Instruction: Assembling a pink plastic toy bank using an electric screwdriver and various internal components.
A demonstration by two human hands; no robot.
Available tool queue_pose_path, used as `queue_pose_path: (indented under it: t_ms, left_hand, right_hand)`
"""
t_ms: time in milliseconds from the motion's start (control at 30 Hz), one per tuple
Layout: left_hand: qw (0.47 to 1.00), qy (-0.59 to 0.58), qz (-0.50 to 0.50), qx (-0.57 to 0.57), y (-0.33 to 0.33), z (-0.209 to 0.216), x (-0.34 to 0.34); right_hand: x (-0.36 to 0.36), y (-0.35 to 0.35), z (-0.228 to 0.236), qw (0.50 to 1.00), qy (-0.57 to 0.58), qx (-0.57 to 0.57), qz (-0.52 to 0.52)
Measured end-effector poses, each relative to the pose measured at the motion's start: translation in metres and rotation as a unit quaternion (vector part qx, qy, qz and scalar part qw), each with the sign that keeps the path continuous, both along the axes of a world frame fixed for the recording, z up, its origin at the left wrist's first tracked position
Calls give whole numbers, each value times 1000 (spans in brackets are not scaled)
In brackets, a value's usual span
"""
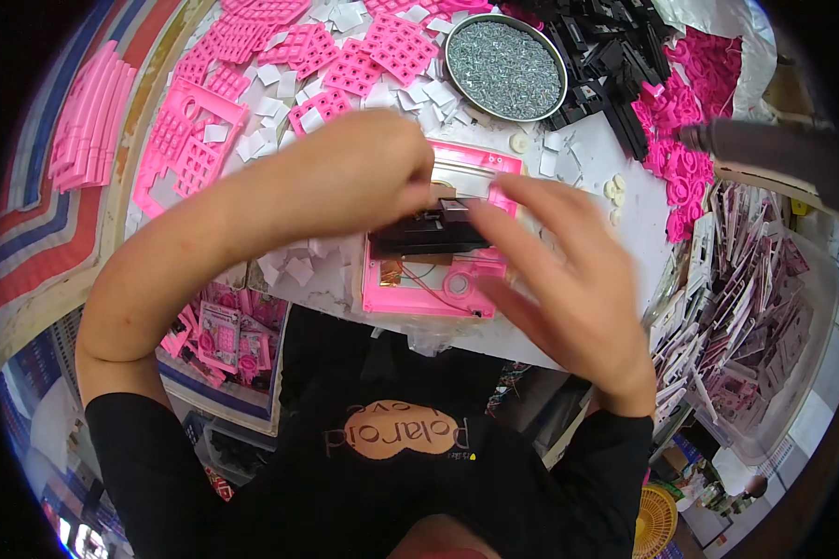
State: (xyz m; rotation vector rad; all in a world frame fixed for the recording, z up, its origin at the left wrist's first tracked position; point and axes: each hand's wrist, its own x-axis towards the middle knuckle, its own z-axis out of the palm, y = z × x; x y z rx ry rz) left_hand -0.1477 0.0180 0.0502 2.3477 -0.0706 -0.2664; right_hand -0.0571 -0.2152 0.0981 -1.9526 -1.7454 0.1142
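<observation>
In front of me a pink plastic casing [429, 304] lies open, with thin wires and a copper-coloured piece in its near part. A black plastic part [433, 240] sits across its middle. My left hand [387, 168] reaches over from the far left, its fingers curled closed at the far edge of the black part; what they hold is hidden. My right hand [569, 270], blurred by motion, has its fingers spread around the right end of the black part. One right fingertip seems to touch that part.
A round tin of small metal screws [505, 70] stands beyond the casing. Pink button pads [298, 47] and white paper squares lie far left. Black parts [606, 56] and pink rings [685, 140] pile far right. A dark cylindrical tool [764, 154] juts in from the right.
</observation>
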Motion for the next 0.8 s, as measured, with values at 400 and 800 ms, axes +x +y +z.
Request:
queue_pose_path:
  t_ms: [400, 800]
  left_hand:
    - [942, -230, 3, 243, -12, -69, 171]
    - [918, -359, -24, 169, -18, -9, 89]
  right_hand:
    - [139, -76, 23, 830, 438, 330, -96]
    - [66, 10, 4, 788, 512, 341, -27]
